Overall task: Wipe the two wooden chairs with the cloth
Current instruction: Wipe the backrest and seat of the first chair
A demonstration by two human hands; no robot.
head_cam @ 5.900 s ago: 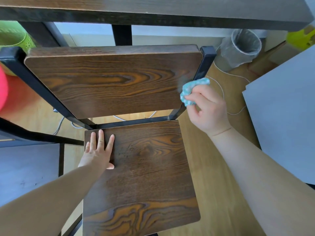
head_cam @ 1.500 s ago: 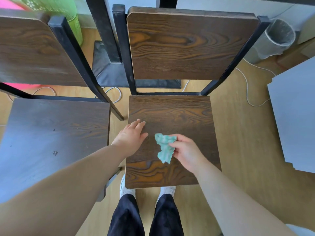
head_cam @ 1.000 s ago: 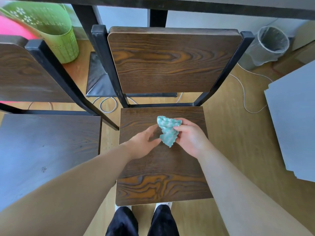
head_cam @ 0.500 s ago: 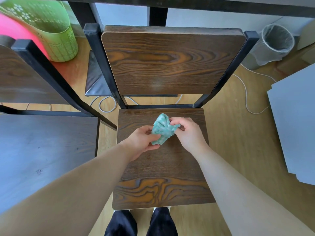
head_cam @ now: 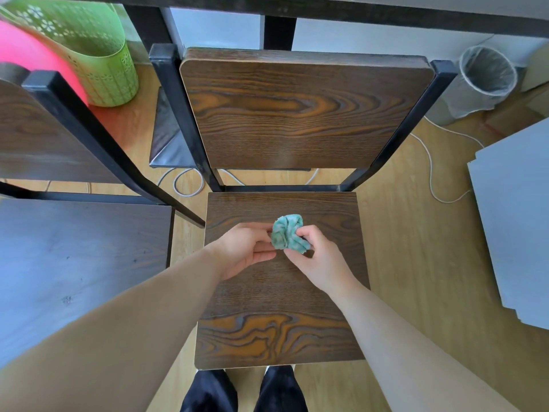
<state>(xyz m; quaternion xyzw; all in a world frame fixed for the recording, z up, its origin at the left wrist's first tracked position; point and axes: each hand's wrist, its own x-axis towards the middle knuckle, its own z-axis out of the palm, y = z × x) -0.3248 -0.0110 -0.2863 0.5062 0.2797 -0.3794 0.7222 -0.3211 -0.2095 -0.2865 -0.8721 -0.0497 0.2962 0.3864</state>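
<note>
Cloth [head_cam: 287, 232]: one, teal, bunched above the middle chair's seat [head_cam: 279, 292].
Handling: looks soft, light and floppy; best gathered into a wad under the palm.
Left hand [head_cam: 248, 251]: fingertips pinch the cloth's left edge.
Right hand [head_cam: 316, 260]: grip clenched on its right side.
Chairs: two wooden ones; the second chair [head_cam: 74, 251] stands just beside, to the left.

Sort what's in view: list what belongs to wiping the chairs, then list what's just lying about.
Job:
cloth, bunched between left hand and right hand
middle chair
second chair

Lying about:
green basket
lined bin
white cable
grey boards
</note>
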